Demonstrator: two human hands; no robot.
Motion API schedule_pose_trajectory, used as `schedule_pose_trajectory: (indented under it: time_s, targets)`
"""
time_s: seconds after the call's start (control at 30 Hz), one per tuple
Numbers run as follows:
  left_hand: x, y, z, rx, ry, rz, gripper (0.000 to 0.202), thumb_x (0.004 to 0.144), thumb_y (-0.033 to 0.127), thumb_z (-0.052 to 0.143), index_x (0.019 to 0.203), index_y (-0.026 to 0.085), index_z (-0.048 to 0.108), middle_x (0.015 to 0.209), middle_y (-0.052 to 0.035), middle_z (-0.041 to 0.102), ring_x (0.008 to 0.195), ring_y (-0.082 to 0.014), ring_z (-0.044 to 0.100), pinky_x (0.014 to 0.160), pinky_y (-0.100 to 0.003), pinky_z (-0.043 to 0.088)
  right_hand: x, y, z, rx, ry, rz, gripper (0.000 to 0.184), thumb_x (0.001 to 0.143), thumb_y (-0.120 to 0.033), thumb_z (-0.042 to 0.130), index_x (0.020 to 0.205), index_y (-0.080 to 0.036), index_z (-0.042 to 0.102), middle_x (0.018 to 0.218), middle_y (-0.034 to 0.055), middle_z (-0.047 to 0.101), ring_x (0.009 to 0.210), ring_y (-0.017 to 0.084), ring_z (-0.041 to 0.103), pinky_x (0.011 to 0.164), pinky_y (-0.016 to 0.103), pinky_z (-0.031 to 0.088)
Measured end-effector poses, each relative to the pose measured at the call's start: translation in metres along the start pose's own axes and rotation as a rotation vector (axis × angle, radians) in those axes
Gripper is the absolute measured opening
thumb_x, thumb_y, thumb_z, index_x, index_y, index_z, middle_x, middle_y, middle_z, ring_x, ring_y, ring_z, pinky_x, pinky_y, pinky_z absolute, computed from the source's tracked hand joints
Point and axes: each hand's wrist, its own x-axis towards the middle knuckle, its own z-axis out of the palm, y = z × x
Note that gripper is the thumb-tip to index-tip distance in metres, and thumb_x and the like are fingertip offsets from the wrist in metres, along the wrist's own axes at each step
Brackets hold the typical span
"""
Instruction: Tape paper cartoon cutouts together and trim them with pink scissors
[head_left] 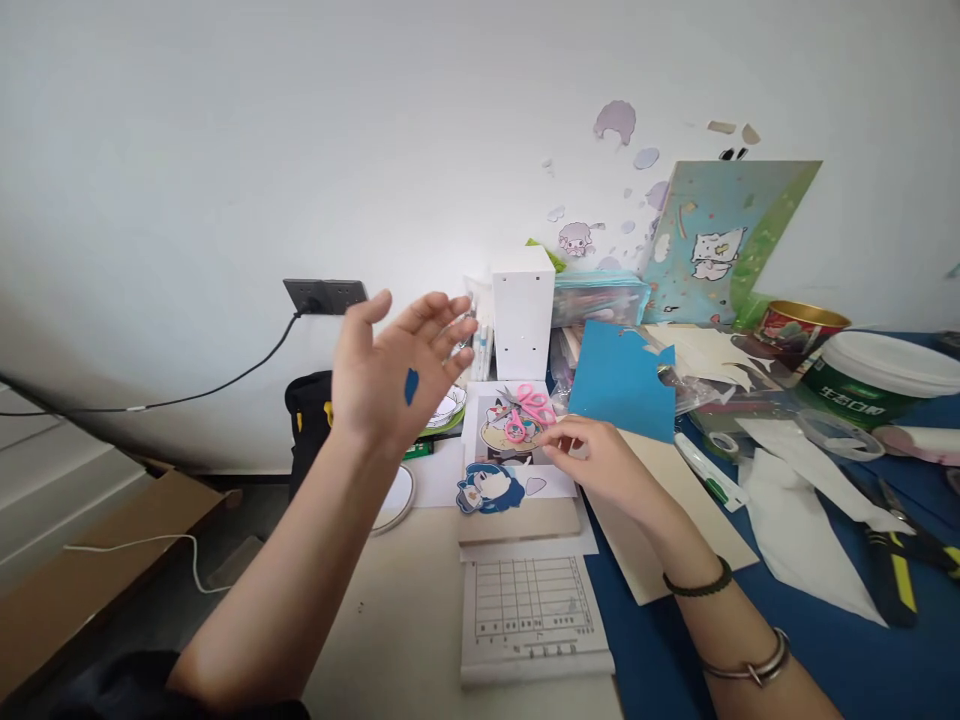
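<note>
My left hand (401, 360) is raised, palm showing and fingers spread. On its palm lies a small dark blue paper piece (411, 386). The fingertips of my right hand (589, 450) are drawn together in a pinch beside pink-handled scissors (534, 404); whether anything is between them I cannot make out. Those scissors rest on a printed sheet with a cartoon picture. Just below lies a cut-out cartoon figure with blue hair (491, 488), next to a small pale heart-shaped piece (535, 486), over a light board (517, 522).
A printed table form (532, 610) lies at the front. To the right are a blue sheet (622, 380), a white-and-green cutter (711, 472), white paper strips (802, 530), pliers (892, 570) and a white-lidded tub (870, 385). A white box (523, 315) stands against the wall.
</note>
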Motion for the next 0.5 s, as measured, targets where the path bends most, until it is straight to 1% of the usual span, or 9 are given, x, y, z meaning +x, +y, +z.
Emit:
schedule_pose_trajectory:
  time_s: [0.07, 0.13, 0.2, 0.27, 0.37, 0.43, 0.5]
  targets:
    - [0.0, 0.007, -0.004, -0.031, 0.02, 0.028, 0.026, 0.079, 0.039, 0.048, 0.077, 0.017, 0.061, 0.088, -0.0083, 0.065, 0.078, -0.0174, 0.062, 0.063, -0.025, 0.049, -0.001, 0.002, -0.004, -0.129, -0.111, -0.053, 0.018, 0.08, -0.013, 0.056, 0.076, -0.022, 0.071, 0.075, -0.0001, 0.068, 0.07, 0.015, 0.06, 0.06, 0.025, 0.046]
    - [0.0, 0.012, -0.006, -0.023, 0.031, 0.034, 0.025, 0.08, 0.037, 0.046, 0.075, 0.017, 0.06, 0.082, -0.0068, 0.063, 0.07, -0.0152, 0.059, 0.059, -0.024, 0.048, -0.002, 0.003, -0.002, -0.274, -0.16, -0.107, 0.019, 0.08, -0.01, 0.056, 0.079, -0.021, 0.072, 0.076, 0.0009, 0.069, 0.073, 0.016, 0.06, 0.063, 0.026, 0.046]
    - [0.001, 0.017, -0.006, 0.026, 0.043, 0.035, 0.026, 0.081, 0.035, 0.043, 0.073, 0.018, 0.059, 0.077, -0.0048, 0.061, 0.064, -0.0131, 0.057, 0.056, -0.023, 0.047, -0.003, 0.004, 0.005, -0.363, -0.151, -0.138, 0.02, 0.079, -0.008, 0.058, 0.084, -0.02, 0.072, 0.081, 0.0028, 0.07, 0.079, 0.018, 0.061, 0.07, 0.03, 0.047]
    - [0.002, 0.02, -0.007, 0.121, 0.054, 0.037, 0.025, 0.081, 0.034, 0.042, 0.071, 0.018, 0.059, 0.073, -0.0034, 0.059, 0.06, -0.0124, 0.055, 0.056, -0.024, 0.046, -0.003, 0.005, 0.013, -0.417, -0.136, -0.159, 0.021, 0.081, -0.009, 0.058, 0.091, -0.021, 0.072, 0.088, 0.0047, 0.071, 0.085, 0.021, 0.061, 0.077, 0.035, 0.046]
    - [0.003, 0.023, -0.008, 0.276, 0.054, 0.041, 0.025, 0.082, 0.033, 0.043, 0.069, 0.018, 0.058, 0.068, -0.0031, 0.058, 0.058, -0.0129, 0.055, 0.057, -0.026, 0.045, -0.003, 0.007, 0.024, -0.498, -0.133, -0.199, 0.023, 0.084, -0.011, 0.057, 0.1, -0.02, 0.071, 0.094, 0.0062, 0.071, 0.088, 0.022, 0.062, 0.078, 0.037, 0.047]
    - [0.004, 0.023, -0.009, 0.332, 0.038, 0.043, 0.027, 0.084, 0.033, 0.042, 0.069, 0.017, 0.058, 0.067, -0.0035, 0.057, 0.059, -0.0134, 0.056, 0.058, -0.026, 0.044, -0.003, 0.007, 0.028, -0.547, -0.142, -0.229, 0.02, 0.084, -0.013, 0.059, 0.099, -0.019, 0.071, 0.093, 0.0068, 0.071, 0.088, 0.022, 0.063, 0.077, 0.037, 0.047]
    - [0.004, 0.022, -0.01, 0.364, 0.01, 0.047, 0.027, 0.084, 0.032, 0.042, 0.069, 0.016, 0.058, 0.068, -0.004, 0.058, 0.061, -0.0138, 0.056, 0.058, -0.026, 0.043, -0.003, 0.007, 0.029, -0.594, -0.158, -0.261, 0.016, 0.084, -0.012, 0.06, 0.093, -0.017, 0.072, 0.092, 0.0074, 0.072, 0.087, 0.023, 0.063, 0.076, 0.037, 0.047]
